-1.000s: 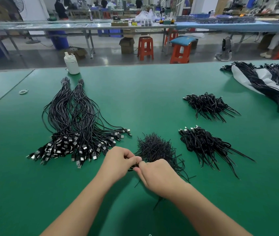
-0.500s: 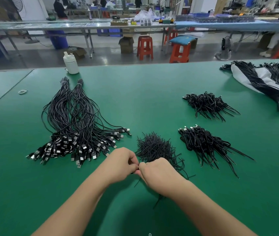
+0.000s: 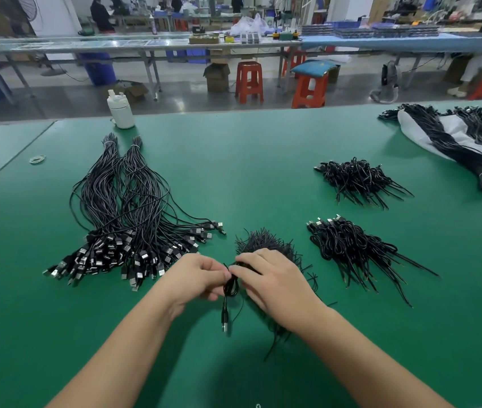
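Head view: by the worktop's [image 3: 263, 160] near edge, left hand [image 3: 198, 278] and right hand [image 3: 275, 282] both pinch a coiled cable [image 3: 229, 286]. Its plug now dangles free, unseen a second ago; tying looks nearly finished.

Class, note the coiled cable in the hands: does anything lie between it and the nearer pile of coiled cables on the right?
Only the heap of short wires, lying low beneath the right hand. The left hand and right hand pinch the coiled cable; lifted, it likely reaches the nearer pile freely.
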The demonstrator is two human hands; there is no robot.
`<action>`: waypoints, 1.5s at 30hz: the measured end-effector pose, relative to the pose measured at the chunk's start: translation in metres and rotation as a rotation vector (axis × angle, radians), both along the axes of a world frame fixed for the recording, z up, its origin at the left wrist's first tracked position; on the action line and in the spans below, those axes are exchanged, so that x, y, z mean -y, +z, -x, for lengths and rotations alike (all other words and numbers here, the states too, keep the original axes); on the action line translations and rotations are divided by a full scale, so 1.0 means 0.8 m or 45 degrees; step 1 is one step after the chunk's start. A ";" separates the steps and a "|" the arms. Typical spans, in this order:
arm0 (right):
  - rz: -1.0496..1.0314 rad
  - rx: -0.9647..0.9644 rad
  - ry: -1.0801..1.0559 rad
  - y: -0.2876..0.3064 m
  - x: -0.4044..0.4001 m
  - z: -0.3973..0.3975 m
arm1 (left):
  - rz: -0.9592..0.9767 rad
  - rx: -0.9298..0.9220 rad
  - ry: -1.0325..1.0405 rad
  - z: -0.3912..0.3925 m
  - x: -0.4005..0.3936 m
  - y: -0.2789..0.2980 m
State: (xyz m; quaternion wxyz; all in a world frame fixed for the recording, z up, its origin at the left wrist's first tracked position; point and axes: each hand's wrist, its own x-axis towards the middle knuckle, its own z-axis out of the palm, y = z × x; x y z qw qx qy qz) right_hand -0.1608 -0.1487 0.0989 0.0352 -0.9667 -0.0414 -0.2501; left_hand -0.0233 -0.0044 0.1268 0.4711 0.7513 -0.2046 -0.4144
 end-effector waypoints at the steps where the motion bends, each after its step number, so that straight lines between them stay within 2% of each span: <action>1: -0.043 0.024 0.008 -0.001 0.000 0.000 | 0.047 -0.162 0.017 0.000 -0.001 0.002; 4: -0.224 0.112 0.005 0.002 0.000 0.001 | 0.154 -0.463 0.008 0.000 -0.003 0.007; 6: -0.381 0.126 -0.017 0.005 -0.002 0.003 | 0.220 -0.444 -0.037 -0.001 -0.005 0.009; 11: -0.773 -0.048 -0.142 0.013 -0.010 0.000 | 0.287 0.115 -0.166 0.003 -0.005 0.010; 15: -1.299 -0.148 -0.300 0.013 -0.015 -0.007 | 0.292 0.586 -0.184 0.005 -0.005 0.007; 20: -1.779 -0.231 -0.301 0.018 -0.019 -0.014 | 0.289 1.342 -0.301 0.013 -0.005 0.006; 23: -1.978 -0.186 -0.225 0.020 -0.021 -0.016 | 0.321 1.517 -0.349 0.014 -0.005 0.004; 25: -2.079 -0.182 -0.153 0.022 -0.018 -0.015 | 0.310 1.432 -0.261 0.015 -0.005 0.004; 27: -2.130 -0.211 -0.038 0.024 -0.014 -0.013 | 0.293 1.253 -0.138 0.013 -0.005 0.003; 29: -2.041 -0.244 0.031 0.025 -0.012 -0.009 | 0.277 1.075 -0.058 0.011 -0.004 0.003; 32: -1.855 -0.195 -0.069 0.026 -0.012 -0.011 | 0.297 0.872 -0.001 0.011 0.000 0.005; 34: -1.771 -0.114 -0.152 0.028 -0.010 -0.013 | 0.293 0.863 -0.022 0.014 0.000 0.007; 37: -1.739 -0.121 -0.199 0.026 -0.009 -0.015 | 0.283 1.087 -0.138 0.019 0.000 0.009; 42: -1.962 -0.147 -0.253 0.022 -0.009 -0.018 | 0.269 1.739 -0.405 0.022 0.003 0.010; 45: -2.043 -0.150 -0.216 0.024 -0.008 -0.019 | 0.272 1.908 -0.430 0.028 0.003 0.003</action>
